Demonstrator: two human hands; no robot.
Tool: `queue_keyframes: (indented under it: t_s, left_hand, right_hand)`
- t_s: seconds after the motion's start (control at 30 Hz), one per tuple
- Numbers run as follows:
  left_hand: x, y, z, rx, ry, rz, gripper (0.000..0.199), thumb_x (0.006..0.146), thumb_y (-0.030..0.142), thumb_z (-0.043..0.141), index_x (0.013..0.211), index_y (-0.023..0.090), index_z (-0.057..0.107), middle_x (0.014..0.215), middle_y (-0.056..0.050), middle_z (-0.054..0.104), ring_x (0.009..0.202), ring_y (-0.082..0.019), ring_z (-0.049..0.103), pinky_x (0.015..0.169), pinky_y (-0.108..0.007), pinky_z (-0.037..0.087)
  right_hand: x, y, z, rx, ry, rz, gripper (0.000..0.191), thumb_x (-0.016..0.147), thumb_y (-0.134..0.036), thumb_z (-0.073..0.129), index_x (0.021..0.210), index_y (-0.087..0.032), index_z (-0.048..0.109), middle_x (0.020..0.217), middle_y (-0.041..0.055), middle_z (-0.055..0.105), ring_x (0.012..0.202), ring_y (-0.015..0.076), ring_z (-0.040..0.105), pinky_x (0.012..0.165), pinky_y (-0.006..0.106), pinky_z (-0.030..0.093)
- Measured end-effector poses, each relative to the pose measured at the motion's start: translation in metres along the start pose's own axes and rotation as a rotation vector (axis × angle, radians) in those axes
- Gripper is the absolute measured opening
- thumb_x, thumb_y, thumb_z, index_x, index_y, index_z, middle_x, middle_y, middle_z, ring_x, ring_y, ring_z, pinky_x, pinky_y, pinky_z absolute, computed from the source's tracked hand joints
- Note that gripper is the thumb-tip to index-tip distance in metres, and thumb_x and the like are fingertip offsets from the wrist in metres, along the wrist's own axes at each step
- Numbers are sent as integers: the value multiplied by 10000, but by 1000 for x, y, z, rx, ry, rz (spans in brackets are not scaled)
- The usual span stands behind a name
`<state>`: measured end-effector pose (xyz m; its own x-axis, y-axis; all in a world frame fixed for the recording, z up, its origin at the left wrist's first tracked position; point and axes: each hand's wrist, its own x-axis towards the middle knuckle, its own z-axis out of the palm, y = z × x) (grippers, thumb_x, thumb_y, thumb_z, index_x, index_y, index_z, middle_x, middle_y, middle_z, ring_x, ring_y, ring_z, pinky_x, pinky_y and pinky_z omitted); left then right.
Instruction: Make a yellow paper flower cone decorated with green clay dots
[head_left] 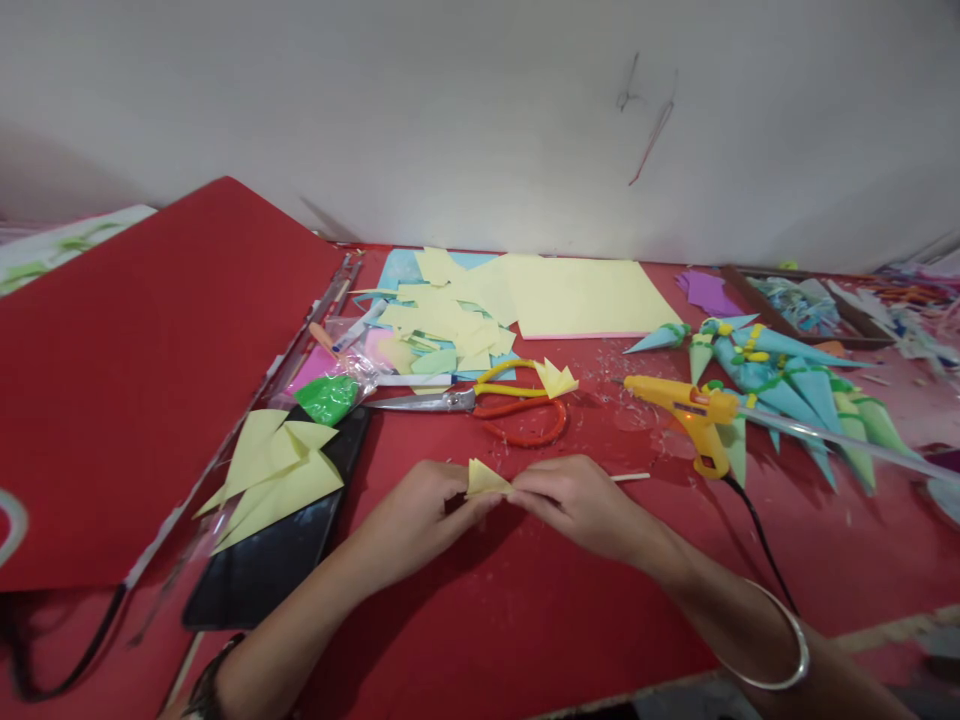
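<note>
Left hand (424, 510) + right hand (581, 505) | fingers (472, 514) of both pinching folded yellow paper (484, 479) | align edges first, press crease evenly, avoid skewing layers

Your folded paper (484, 478): pale yellow, all one colour.
Your counter (480, 620): bright red, speckled a little with white.
Your scissors (459, 402): one yellow handle, one red-orange handle, silver blades.
Your glue gun (676, 397): yellow, with a little orange glow on its side.
Its cord (760, 527): black.
Your paper cones (816, 393): light blue and light green, with green and yellow trims (752, 337).
Your big sheet (592, 297): pale yellow, with a pink strip along its near edge.
Your paper scraps (442, 318): mostly pale yellow, some green.
Your packet (328, 400): shiny bright green.
Your bangle (803, 645): silver.
Your tray (840, 338): brown.
The wall (480, 120): greyish white.
</note>
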<state>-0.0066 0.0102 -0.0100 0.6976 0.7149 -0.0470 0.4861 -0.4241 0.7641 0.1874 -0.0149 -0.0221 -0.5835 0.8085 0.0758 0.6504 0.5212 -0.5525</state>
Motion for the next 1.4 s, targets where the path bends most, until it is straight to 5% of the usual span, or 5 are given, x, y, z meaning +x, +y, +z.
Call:
queue_keyframes:
  t_s: [0.3,0.8,0.93,1.13,1.4]
  left_hand:
    - [2,-2,2,-138,-52,-86,391,886,311,385,593,146,585,495,29,589,457,-66,547,490,-144,360]
    - [4,0,2,326,-87,32,365,892,304,327,708,159,608,650,-37,654,592,-147,568,585,-230,367]
    - [2,2,1,68,-69,-100,505,896,363,278,525,154,549,512,-19,605,487,-108,541,540,-199,372]
    - [1,9,1,-473,-130,-439,465,838,458,328,551,154,531,383,35,524,299,-67,411,367,-163,324]
    - [1,8,2,-444,-108,-374,538,838,442,330,433,148,529,396,14,527,367,-62,451,450,-158,371]
  right_hand:
    - [1,-5,4,-150,30,39,305,910,-306,349,739,-165,559,653,13,604,582,119,524,541,225,274]
    - [2,-1,-2,44,-88,45,317,915,-319,360,700,-168,536,587,-39,548,526,70,461,496,199,236]
    - [3,-2,5,-253,78,-30,345,925,-322,318,720,-158,542,592,-9,584,504,100,479,508,244,226]
    - [2,-9,9,-613,343,-243,284,922,-239,336,782,-141,563,550,-8,554,484,120,477,511,279,231]
    - [2,-11,9,-593,146,-120,130,832,-126,438,749,-162,532,570,-2,578,467,131,503,461,276,205]
